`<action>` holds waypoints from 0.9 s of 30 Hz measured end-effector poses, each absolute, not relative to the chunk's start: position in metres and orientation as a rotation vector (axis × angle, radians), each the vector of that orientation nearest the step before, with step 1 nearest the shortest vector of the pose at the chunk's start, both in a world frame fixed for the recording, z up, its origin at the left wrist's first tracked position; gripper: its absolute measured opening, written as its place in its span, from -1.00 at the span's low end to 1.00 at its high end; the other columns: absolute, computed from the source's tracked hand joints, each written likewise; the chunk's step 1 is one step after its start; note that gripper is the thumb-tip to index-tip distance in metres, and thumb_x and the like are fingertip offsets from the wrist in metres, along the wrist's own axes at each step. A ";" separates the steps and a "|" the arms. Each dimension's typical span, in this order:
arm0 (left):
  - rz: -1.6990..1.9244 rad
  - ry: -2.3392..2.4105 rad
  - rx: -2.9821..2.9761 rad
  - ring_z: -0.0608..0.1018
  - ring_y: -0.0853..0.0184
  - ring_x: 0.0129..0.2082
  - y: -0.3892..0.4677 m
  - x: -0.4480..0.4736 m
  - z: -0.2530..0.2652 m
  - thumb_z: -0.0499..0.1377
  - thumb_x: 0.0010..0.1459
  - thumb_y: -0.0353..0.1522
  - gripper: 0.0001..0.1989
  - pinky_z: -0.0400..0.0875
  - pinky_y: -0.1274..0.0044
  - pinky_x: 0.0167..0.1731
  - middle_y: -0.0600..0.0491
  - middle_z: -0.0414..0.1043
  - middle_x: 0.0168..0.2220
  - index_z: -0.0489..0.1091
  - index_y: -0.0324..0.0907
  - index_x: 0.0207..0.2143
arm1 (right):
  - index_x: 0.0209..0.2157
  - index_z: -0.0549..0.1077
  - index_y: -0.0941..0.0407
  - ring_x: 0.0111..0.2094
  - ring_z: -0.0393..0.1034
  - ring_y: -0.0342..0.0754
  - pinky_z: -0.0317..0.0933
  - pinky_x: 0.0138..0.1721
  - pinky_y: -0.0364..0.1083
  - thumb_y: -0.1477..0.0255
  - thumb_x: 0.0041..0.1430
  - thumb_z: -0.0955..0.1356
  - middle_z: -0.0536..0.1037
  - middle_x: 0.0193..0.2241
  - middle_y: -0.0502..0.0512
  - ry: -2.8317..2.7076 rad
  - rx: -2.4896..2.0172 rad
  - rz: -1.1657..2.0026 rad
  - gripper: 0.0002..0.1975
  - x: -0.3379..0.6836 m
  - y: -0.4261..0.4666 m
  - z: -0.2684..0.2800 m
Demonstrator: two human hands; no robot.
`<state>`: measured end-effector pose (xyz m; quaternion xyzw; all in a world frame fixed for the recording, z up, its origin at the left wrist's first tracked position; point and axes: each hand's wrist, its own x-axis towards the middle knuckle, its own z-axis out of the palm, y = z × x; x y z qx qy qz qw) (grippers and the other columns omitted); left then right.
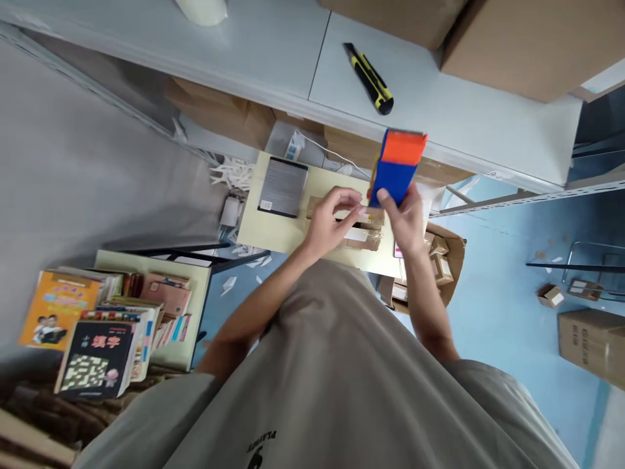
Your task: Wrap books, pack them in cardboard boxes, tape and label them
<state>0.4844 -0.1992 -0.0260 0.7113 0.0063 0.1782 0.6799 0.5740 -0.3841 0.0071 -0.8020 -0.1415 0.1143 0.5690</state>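
My right hand is closed around a blue and orange tape dispenser, its serrated edge pointing up and away from me. The thumb lies across the blue side. Just left of it is my left hand, with curved fingers and a gap between thumb and forefinger; I see nothing in it. Under both hands, a small brown cardboard parcel lies on the pale yellow table, partly hidden by the left hand. A grey book or flat pack with a barcode label lies to its left.
A yellow and black utility knife lies on the grey shelf above the table, near large cardboard boxes. An open carton of small parcels stands at the right. Stacked books fill a side table at the left.
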 end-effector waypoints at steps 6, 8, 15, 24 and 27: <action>0.337 0.137 1.649 0.74 0.25 -0.10 -0.180 0.430 -0.026 0.45 0.46 0.05 -0.58 0.71 0.42 -0.01 -0.02 0.71 -0.08 0.57 -0.09 -0.04 | 0.16 0.47 -0.06 0.06 0.67 0.20 0.60 0.22 0.24 -0.34 0.29 0.53 0.73 0.01 0.18 -0.169 -1.672 0.415 -0.24 0.499 -0.345 -0.001; 0.312 0.174 1.662 0.74 0.24 -0.10 -0.171 0.421 -0.022 0.41 0.48 0.04 -0.62 0.71 0.41 -0.01 -0.03 0.71 -0.07 0.58 -0.07 -0.06 | 0.18 0.47 -0.06 0.07 0.65 0.22 0.60 0.23 0.26 -0.37 0.29 0.51 0.71 0.03 0.20 -0.163 -1.728 0.432 -0.23 0.492 -0.336 0.001; 0.127 0.102 1.654 0.73 0.15 -0.12 -0.127 0.408 -0.009 0.43 0.43 0.01 -0.70 0.70 0.31 0.01 -0.04 0.73 -0.10 0.63 0.00 -0.14 | 0.16 0.44 -0.07 -0.01 0.60 0.27 0.61 0.14 0.31 -0.53 0.24 0.39 0.68 -0.03 0.21 -0.147 -1.942 0.521 -0.11 0.472 -0.313 0.009; -0.117 0.136 1.297 0.77 0.08 -0.05 -0.035 0.435 -0.016 0.52 0.21 0.26 -0.32 0.69 0.34 -0.06 -0.13 0.75 -0.01 0.73 -0.08 0.05 | 0.13 0.51 0.00 -0.13 0.62 0.25 0.56 -0.06 0.20 -0.33 0.32 0.51 0.72 -0.06 0.22 -0.422 -2.201 0.820 -0.26 0.478 -0.318 0.047; -0.223 0.110 1.269 0.75 0.12 -0.17 -0.021 0.442 -0.013 0.60 0.16 0.16 -0.42 0.66 0.39 -0.20 -0.11 0.76 -0.11 0.76 -0.11 -0.08 | 0.24 0.54 0.01 -0.09 0.66 0.29 0.58 -0.04 0.22 -0.30 0.35 0.51 0.75 -0.01 0.25 -0.489 -2.292 0.860 -0.23 0.483 -0.317 0.063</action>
